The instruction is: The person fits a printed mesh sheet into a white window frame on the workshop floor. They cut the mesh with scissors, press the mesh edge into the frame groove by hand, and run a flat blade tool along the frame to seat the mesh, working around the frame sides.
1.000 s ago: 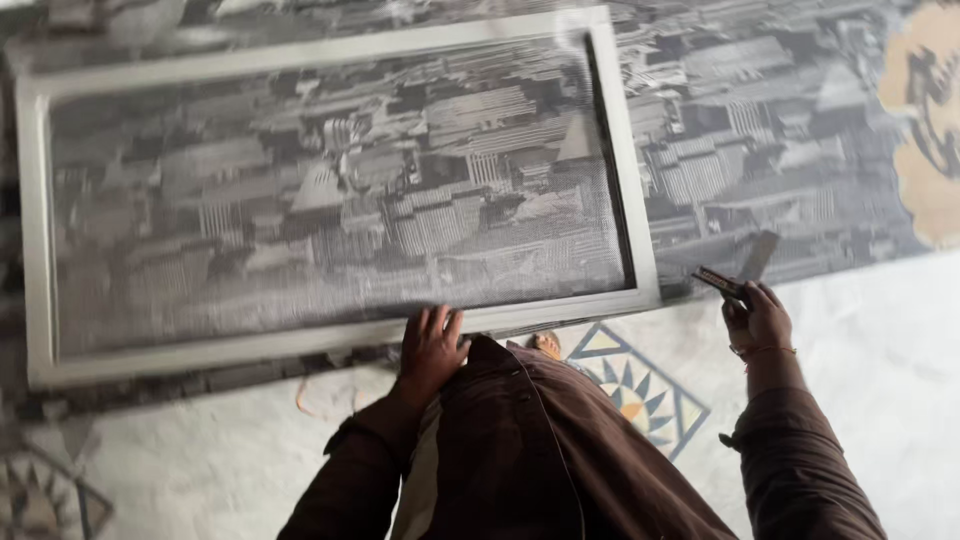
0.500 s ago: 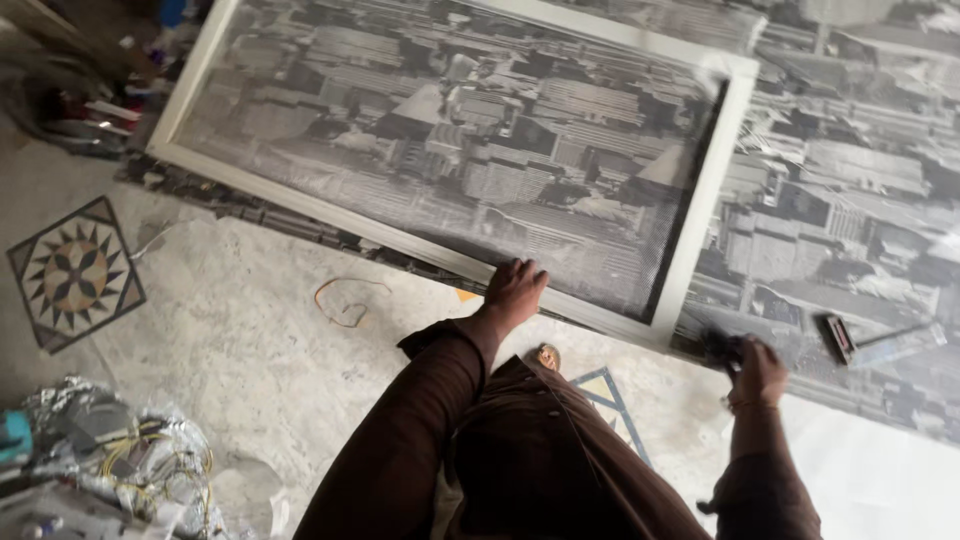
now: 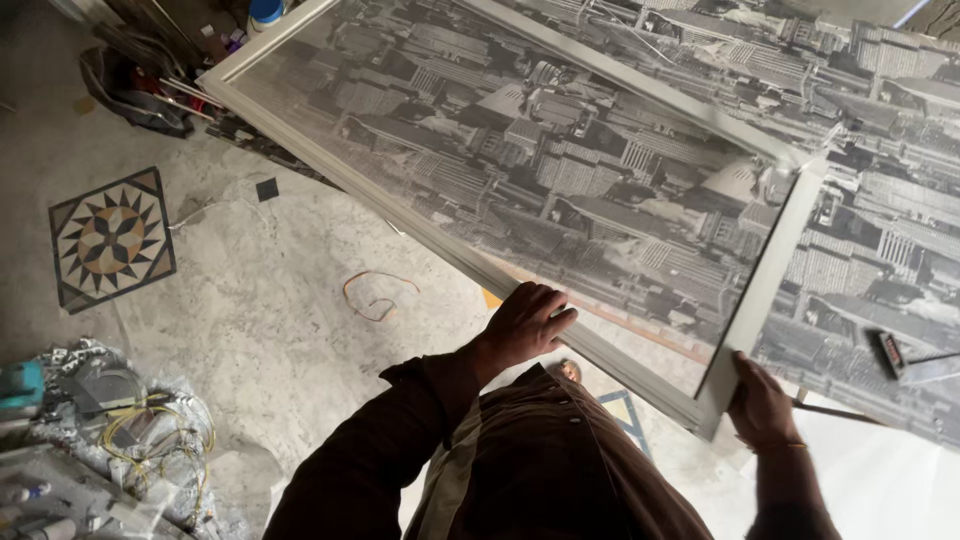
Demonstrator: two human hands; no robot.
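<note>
Right now I see both hands on the big pale frame (image 3: pixel 480 262), which lies tilted over the stone floor (image 3: pixel 260 300) with a grey city picture showing through it. My left hand (image 3: pixel 525 325) is curled over the frame's near long edge, fingers wrapped on the rail. My right hand (image 3: pixel 762 405) grips the frame's near corner, thumb on top. Beyond that corner, a scraper (image 3: pixel 888 352) rests on the same city picture sheet. Left of the frame, a loop of cord (image 3: pixel 375 295) lies on the floor, and farther left sits a star-patterned tile (image 3: pixel 110 240). A heap of wires (image 3: pixel 150 425) is well apart from the frame.
</note>
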